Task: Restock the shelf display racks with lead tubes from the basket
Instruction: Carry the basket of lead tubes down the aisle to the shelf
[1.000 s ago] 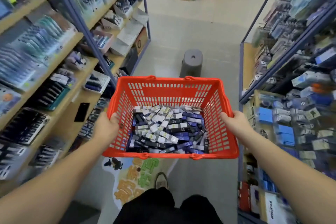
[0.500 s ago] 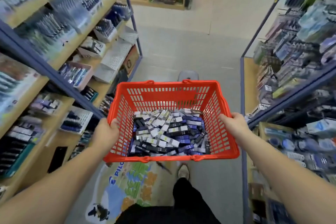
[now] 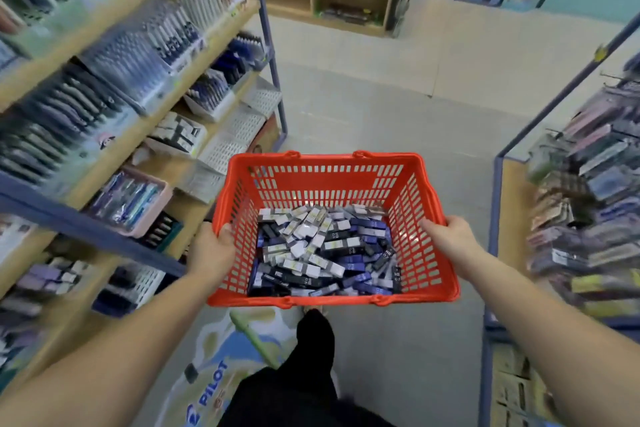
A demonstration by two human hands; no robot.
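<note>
- Red slotted plastic basket, centre: moulded, smooth, with a slight sheen.
- Small dark and white lead tubes inside it: seemingly glossy plastic with paper labels.
- Pale wooden shelf boards at 9 o'clock: matt.
- Blue upright post at 11 o'clock: painted metal.
- White perforated display racks at 10 o'clock: matt plastic.
- Grey floor at 12 o'clock: smooth, dull.
- Black trousers at 6 o'clock: matt cloth.

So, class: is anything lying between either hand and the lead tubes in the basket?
Nothing visible. The lead tubes lie uncovered in the open-topped red basket; the left hand and right hand grip its side rims.
</note>
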